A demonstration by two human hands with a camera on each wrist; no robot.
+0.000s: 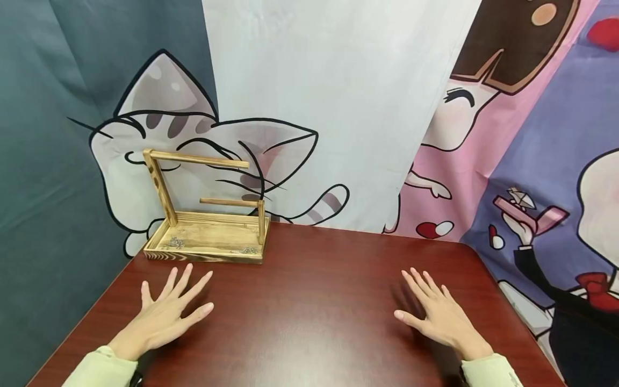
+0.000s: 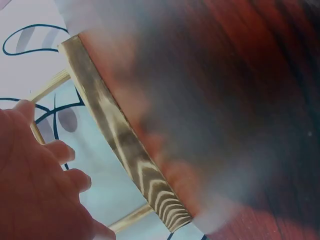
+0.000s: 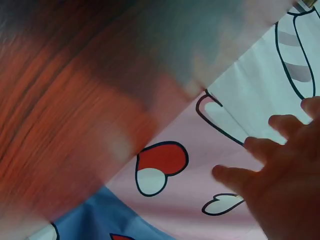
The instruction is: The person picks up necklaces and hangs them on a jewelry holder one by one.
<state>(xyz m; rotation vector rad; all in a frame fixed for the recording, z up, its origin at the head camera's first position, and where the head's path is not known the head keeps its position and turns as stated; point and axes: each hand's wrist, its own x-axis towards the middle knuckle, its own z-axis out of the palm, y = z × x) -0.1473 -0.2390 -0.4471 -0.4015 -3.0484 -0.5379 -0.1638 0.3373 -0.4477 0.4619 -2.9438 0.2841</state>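
My left hand (image 1: 166, 317) is spread, palm down, over the left part of the table, with nothing in it. Just beyond its fingertips is a wooden jewelry stand (image 1: 208, 258), a shallow tray with a tall bar and a shorter bar above it. Two small heaps of silvery jewelry, one at the left (image 1: 176, 243) and one at the right (image 1: 249, 250), lie in that tray. On the right side, my right hand (image 1: 435, 314) is spread too, palm down and holding nothing. The left wrist view shows the left fingers (image 2: 60, 150) beside the stand's grained front wall (image 2: 120, 130).
A glossy reddish-brown table (image 1: 309, 306) spans the view below the hands. Behind it hangs a cloth backdrop (image 1: 338, 107) with cartoon figures, meeting the table's back edge. The stand sits at the back left corner, close to the cloth.
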